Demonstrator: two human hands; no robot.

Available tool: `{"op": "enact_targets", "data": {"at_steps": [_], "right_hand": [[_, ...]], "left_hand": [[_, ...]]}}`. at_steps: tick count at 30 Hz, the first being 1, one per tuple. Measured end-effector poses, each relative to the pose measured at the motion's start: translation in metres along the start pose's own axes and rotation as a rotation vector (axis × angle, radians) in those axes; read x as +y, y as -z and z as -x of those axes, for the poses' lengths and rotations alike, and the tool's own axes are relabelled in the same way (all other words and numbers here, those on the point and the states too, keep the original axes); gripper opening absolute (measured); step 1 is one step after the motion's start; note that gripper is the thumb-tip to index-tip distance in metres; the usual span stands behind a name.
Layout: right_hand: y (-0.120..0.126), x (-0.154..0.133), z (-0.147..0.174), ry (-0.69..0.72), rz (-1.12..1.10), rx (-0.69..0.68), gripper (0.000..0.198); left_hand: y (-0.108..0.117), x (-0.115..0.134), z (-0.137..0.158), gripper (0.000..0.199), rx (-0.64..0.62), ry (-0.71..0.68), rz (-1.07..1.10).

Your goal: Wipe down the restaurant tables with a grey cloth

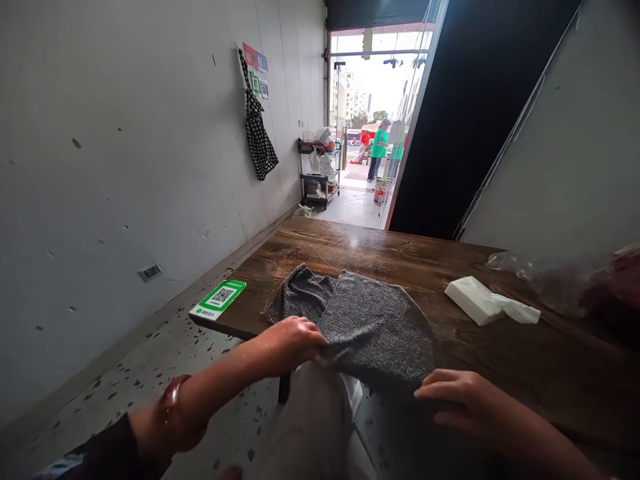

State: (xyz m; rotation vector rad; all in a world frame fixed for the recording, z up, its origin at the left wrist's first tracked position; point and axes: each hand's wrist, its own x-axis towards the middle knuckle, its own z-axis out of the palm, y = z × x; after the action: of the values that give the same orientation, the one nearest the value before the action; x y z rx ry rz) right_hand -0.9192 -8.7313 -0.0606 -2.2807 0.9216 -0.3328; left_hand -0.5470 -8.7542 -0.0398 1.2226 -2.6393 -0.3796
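A dark grey towel (375,320) lies partly spread on the wooden table (295,247), hanging over its near edge. One part of it is bunched and wrinkled at the left, and a flatter part lies over the right side. My left hand (295,343) is closed on the near left edge of the towel, fingers curled under and partly hidden. At the near right corner my right hand (457,397) pinches the cloth between thumb and fingers.
A green payment-code card (219,300) lies at the table's left corner. To the right are a white tissue pack (473,300) and a clear plastic bag (545,273). Beyond the table stands a shelf cart (320,175) near the doorway; a person in green (379,147) is outside.
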Motion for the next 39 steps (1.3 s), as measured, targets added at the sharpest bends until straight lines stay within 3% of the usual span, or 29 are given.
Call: {"op": "enact_targets", "data": {"at_steps": [2,4,8,11,15,18,27,33,39], "right_hand": [[-0.003,0.004,-0.006,0.007,-0.024,0.020,0.031],[0.000,0.010,-0.027,0.003,-0.027,0.183,0.037],[-0.010,0.036,-0.102,-0.067,0.032,0.519,0.057],[-0.032,0.062,-0.146,-0.232,0.285,0.421,0.065],[-0.038,0.098,-0.160,-0.326,0.597,0.180,0.065],[-0.021,0.128,-0.157,-0.367,0.678,0.180,0.062],[0.012,0.214,-0.179,-0.431,0.785,0.260,0.059],[0.019,0.223,-0.188,-0.443,0.794,0.274,0.057],[-0.001,0.206,-0.169,-0.395,0.829,0.272,0.058]], "left_hand": [[-0.010,0.000,0.002,0.019,-0.021,-0.008,-0.006],[-0.015,0.000,-0.013,0.026,0.045,-0.014,-0.007],[-0.038,-0.011,-0.072,0.037,0.244,-0.008,-0.012],[-0.067,-0.024,-0.113,0.054,0.208,0.113,-0.103],[-0.097,-0.035,-0.140,0.067,0.033,0.203,-0.192],[-0.108,-0.035,-0.154,0.070,0.002,0.208,-0.206],[-0.126,-0.052,-0.231,0.075,0.098,0.219,-0.170],[-0.124,-0.061,-0.243,0.074,0.116,0.220,-0.142],[-0.128,-0.041,-0.211,0.071,0.128,0.244,-0.103]]}}
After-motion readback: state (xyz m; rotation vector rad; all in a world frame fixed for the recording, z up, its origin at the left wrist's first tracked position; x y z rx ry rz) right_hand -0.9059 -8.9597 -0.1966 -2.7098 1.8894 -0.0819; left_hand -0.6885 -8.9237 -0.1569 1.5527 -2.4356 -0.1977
